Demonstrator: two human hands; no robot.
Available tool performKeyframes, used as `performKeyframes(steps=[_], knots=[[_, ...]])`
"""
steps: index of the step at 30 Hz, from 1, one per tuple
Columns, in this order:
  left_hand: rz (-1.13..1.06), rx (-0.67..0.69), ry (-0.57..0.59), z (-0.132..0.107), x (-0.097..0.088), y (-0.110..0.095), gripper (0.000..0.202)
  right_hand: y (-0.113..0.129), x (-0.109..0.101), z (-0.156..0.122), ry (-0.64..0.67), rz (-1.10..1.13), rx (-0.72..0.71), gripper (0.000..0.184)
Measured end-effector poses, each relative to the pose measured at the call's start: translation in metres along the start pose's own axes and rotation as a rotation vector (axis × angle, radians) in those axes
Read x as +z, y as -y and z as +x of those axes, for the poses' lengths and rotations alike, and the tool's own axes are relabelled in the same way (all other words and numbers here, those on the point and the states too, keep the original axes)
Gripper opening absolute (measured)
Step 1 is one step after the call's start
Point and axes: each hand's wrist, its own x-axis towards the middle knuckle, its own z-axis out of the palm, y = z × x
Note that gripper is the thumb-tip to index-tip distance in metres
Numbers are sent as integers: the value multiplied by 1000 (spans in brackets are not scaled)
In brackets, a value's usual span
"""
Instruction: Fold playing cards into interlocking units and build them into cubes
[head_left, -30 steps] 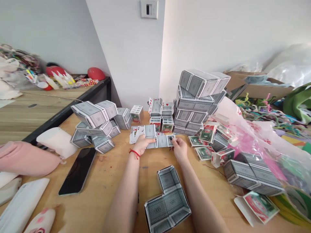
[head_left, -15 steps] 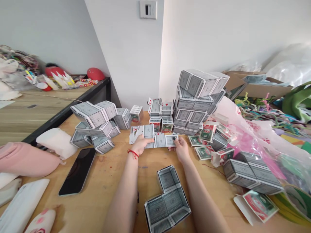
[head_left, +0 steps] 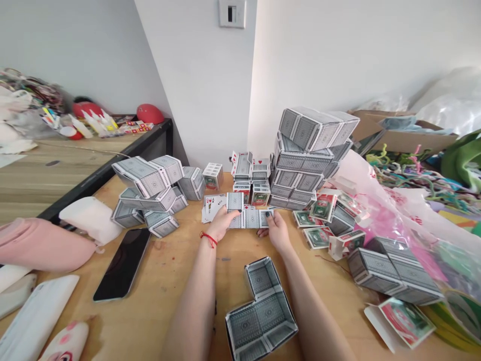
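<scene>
Both my hands rest at the middle of a wooden table (head_left: 176, 281) on a row of grey-backed playing cards (head_left: 250, 218). My left hand (head_left: 221, 224), with a red string at the wrist, pinches the left end of the row. My right hand (head_left: 275, 229) grips the right end with dark-nailed fingers curled over it. Loose face-up cards (head_left: 211, 205) lie just left of the row. An L-shaped block of folded cards (head_left: 261, 311) lies between my forearms, close to me.
Card-built blocks are piled at the left (head_left: 148, 193) and stacked tall at the back right (head_left: 308, 155). Card packs (head_left: 319, 220) litter the right. A black phone (head_left: 122, 263) lies at the left. A pink plastic bag (head_left: 391, 220) and cardboard box (head_left: 398, 133) are at the right.
My hands have barely moved; the fingers shifted slightly on the row of cards. The view drifted a little to the right.
</scene>
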Motion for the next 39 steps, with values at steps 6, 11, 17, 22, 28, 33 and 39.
performKeyframes(steps=[6, 11, 17, 22, 28, 33, 39], knots=[[54, 64, -54, 2, 4, 5, 59, 1, 3, -1, 1, -57, -8, 30], [36, 85, -43, 4, 9, 9, 66, 2, 5, -3, -10, -91, -10, 30], [55, 109, -60, 3, 12, 9, 65, 4, 5, -4, 48, -89, -8, 31], [59, 102, -66, 2, 12, 9, 64, 6, 5, -6, 86, -145, -7, 31], [45, 107, -83, 2, 15, 7, 65, 9, 5, -9, 91, -197, -45, 25], [79, 90, -119, 3, 16, 9, 63, 8, 4, -11, 82, -226, -84, 22], [74, 84, -122, 3, 17, 9, 62, 5, 4, -9, 65, -219, -125, 22]])
